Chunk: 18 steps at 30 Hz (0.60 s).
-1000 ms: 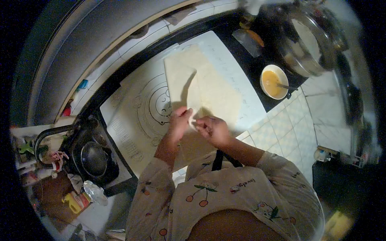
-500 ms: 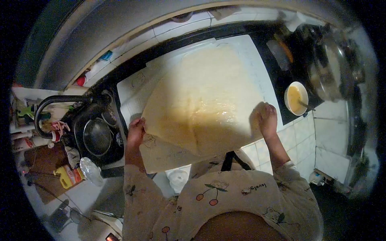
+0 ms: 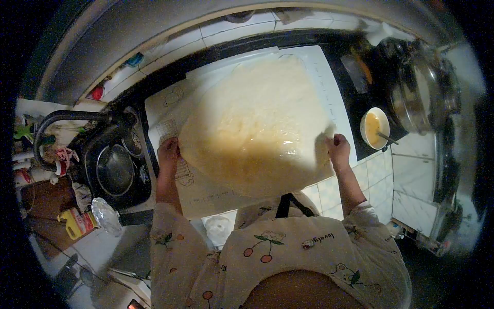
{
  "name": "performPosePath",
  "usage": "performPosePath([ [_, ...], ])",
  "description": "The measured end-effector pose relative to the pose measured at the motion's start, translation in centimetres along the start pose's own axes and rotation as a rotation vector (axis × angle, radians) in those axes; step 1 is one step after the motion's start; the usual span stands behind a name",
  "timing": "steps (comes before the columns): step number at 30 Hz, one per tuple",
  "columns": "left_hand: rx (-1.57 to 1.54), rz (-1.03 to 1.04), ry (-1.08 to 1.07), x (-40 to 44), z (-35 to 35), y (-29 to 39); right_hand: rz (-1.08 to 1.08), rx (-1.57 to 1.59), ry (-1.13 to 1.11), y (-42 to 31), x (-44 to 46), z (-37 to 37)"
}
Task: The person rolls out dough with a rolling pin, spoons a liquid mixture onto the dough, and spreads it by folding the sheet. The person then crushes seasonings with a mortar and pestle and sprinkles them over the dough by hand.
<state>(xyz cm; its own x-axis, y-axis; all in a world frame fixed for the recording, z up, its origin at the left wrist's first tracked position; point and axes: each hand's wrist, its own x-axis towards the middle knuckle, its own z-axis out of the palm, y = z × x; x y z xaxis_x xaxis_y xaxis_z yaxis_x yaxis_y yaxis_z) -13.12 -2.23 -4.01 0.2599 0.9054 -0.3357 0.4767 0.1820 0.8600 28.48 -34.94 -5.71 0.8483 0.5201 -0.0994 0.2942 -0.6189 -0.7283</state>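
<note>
Dough sheet (image 3: pixel 257 121), folded earlier, now lies spread between both hands (image 3: pixel 169 153) (image 3: pixel 339 150)

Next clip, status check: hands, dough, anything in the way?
Left hand at dough sheet's left edge, grip unclear; right hand pinching right edge. Dough spread over mat, glossy mid-sheet. Bowl beyond mat, apart from hands.

Black faucet (image 3: pixel 72 115) by sink (image 3: pixel 92 154); yellow jug (image 3: pixel 73 224) beside foil (image 3: pixel 106 217); metal pot (image 3: pixel 409 105) far right.
</note>
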Motion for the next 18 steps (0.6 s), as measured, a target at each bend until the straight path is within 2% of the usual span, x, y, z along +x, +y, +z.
performPosePath([
  [2, -0.15, 0.018, -0.015, -0.7, 0.3, -0.4, -0.036, 0.251, 0.043, -3.5, -1.3, 1.3],
  [3, -0.222, 0.029, -0.019, -1.1, 0.1, -0.5, -0.245, 0.267, -0.001, -4.3, -1.6, 2.3],
  [4, -0.225, 0.046, -0.032, -1.2, -0.1, -1.4, -0.159, 0.308, -0.149, -8.5, -3.1, 2.5],
  [5, -0.228, 0.064, -0.046, -1.1, -0.2, -2.7, -0.159, 0.449, -0.24, -10.8, -4.2, 3.8],
  [7, -0.296, 0.048, -0.062, -2.0, -0.3, -2.9, -0.245, 0.44, -0.395, -12.9, -5.6, 7.3],
  [8, -0.359, 0.015, -0.064, -3.3, 0.1, -1.4, 0.064, 0.521, -0.598, -14.4, -6.2, 8.3],
  [9, -0.422, -0.019, -0.065, -4.1, 0.3, -0.7, -0.362, 0.207, -0.44, -14.8, -7.0, 10.2],
  [10, -0.457, -0.053, -0.065, -4.4, 0.3, -0.9, -0.319, 0.056, -0.575, -15.1, -7.6, 11.7],
  [13, -0.531, -0.103, -0.059, -4.8, 0.3, -1.4, -0.68, 0.114, -0.432, -15.9, -8.1, 14.5],
  [18, -0.518, -0.086, 0.003, -5.2, 1.0, -1.2, -0.693, 0.028, -0.604, -17.9, -6.6, 13.3],
])
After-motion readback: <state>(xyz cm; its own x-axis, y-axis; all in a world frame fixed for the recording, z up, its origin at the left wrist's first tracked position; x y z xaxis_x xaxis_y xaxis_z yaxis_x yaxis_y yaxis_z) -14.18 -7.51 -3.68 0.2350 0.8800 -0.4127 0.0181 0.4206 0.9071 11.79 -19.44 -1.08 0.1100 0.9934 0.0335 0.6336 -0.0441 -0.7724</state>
